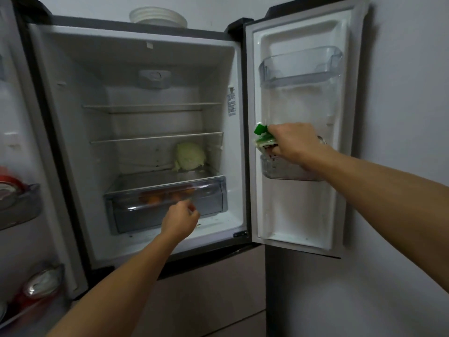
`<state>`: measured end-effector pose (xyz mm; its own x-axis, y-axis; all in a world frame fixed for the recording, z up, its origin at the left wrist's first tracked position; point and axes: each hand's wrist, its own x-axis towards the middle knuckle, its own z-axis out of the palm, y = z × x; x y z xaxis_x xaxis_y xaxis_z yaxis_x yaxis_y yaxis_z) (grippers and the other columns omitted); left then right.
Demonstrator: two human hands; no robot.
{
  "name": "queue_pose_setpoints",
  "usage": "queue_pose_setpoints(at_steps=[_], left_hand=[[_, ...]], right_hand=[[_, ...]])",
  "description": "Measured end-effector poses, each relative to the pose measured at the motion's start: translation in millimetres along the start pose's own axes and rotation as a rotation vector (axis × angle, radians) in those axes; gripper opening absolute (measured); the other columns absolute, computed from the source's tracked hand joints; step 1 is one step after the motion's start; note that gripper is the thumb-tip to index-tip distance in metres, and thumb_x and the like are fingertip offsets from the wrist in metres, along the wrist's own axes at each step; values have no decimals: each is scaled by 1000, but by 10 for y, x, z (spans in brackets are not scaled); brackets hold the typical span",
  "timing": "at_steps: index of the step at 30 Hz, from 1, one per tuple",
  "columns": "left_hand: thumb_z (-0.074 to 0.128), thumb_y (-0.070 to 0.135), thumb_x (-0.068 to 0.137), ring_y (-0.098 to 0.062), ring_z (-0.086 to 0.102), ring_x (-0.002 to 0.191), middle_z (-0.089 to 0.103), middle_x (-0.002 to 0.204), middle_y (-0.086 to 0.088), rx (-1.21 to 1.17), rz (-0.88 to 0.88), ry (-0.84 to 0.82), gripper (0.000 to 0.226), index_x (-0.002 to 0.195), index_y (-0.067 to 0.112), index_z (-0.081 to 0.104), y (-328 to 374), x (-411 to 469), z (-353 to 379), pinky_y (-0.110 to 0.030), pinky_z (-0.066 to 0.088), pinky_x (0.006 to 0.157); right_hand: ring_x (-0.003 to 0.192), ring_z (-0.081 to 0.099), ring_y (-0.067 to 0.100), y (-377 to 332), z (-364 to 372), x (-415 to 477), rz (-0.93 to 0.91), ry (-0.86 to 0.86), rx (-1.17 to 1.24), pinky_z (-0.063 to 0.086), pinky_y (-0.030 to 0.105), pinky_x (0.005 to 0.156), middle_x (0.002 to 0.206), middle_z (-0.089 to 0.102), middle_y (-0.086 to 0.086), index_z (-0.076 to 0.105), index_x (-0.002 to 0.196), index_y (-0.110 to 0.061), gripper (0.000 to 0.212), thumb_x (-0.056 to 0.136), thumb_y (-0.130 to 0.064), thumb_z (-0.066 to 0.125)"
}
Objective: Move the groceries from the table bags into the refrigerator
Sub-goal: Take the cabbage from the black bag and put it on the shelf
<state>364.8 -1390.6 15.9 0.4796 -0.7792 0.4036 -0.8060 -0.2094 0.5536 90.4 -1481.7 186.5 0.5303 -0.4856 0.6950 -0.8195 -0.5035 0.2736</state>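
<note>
Refrigerator [73, 117]: stands straight ahead with both upper doors swung wide, its white interior dim.
Right hand [295, 142]: reaches across to the inside of the right door [303, 210], knuckles up, fingers curled round a packet.
Packet [263, 139]: a small green-and-white pouch with dark print. It sticks out to the left of the fist, tilted, just above the lower door bin [286, 170] and at its left end. Whether it touches the bin's rim I cannot tell.
Left hand [181, 218]: held out low in front of the crisper drawer [213, 200], fingers curled in and the thumb up near the drawer's front edge. I cannot tell whether it grips the drawer or holds nothing.
Crisper drawer: clear plastic, at the bottom of the compartment, with round orange produce [155, 197] showing blurred through its front.
Cabbage [190, 158]: a pale green head on the shelf directly above the drawer, towards the right and near the back wall.
Glass shelves [155, 138]: two, higher up, one above the other.
Upper door bin [301, 66]: clear, near the top of the right door, well above the packet.
Left door [14, 117]: at the left edge of view, blurred. Its bins [21, 205] hold containers with red and silver on them, too smeared to name.
Plates [158, 17]: a white stack on top of the refrigerator, against the wall [401, 117].
</note>
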Motion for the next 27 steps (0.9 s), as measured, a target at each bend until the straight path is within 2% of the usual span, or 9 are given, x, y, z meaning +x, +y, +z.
queue_pose_setpoints(at_steps=[5,8,10,15,19,22,25,27], left_hand=[[56,21,85,-27,61,77,65,80,-6,47,-46,27,8,78,22,59,-247,271,-225,-33,48,67],[57,24,86,-26,62,81,66,86,-6,87,-58,57,6,86,21,62,-439,470,-328,-34,49,68],[58,25,86,-26,62,82,67,89,-6,132,-67,69,9,90,19,64,-570,594,-397,-31,45,66],[57,23,86,-29,62,81,67,87,-9,189,-91,76,8,85,16,62,-903,890,-575,-35,49,69],[59,23,88,-29,61,86,64,90,-8,260,-102,64,9,88,14,59,-1229,1035,-647,-36,48,70],[61,26,87,-33,58,98,60,108,-14,345,-92,80,17,96,11,59,-1499,1147,-652,-39,49,77],[59,29,90,-31,52,110,50,124,-13,438,-105,104,31,115,11,55,-1712,1231,-607,-42,48,87],[58,29,91,-30,48,115,47,128,-12,498,-105,154,35,121,11,52,-1814,1303,-563,-40,47,89]], right_hand=[[70,44,17,-253,-212,261,-29,205,81,33,30,65,93,65,5,56,108,-18,33,90,-45,60],[69,46,18,-448,-272,475,-55,245,96,36,32,63,87,60,2,55,105,-16,32,90,-44,60],[70,51,19,-587,-252,600,-82,254,100,43,33,64,88,63,3,55,103,-17,31,89,-44,62],[74,53,19,-1129,-151,934,-172,242,199,41,32,67,87,62,1,55,105,-20,37,85,-49,63],[92,63,29,-1714,291,1135,-254,186,397,51,43,76,104,68,5,54,109,-19,36,86,-44,64],[97,62,34,-2069,818,1312,-288,149,488,49,43,74,113,66,7,53,115,-15,37,88,-39,63],[99,61,35,-2359,1321,1577,-307,127,582,46,41,73,114,64,9,53,116,-14,36,88,-33,65],[98,60,35,-2567,1625,1785,-336,103,624,47,41,74,110,63,11,53,113,-13,33,88,-29,66]])
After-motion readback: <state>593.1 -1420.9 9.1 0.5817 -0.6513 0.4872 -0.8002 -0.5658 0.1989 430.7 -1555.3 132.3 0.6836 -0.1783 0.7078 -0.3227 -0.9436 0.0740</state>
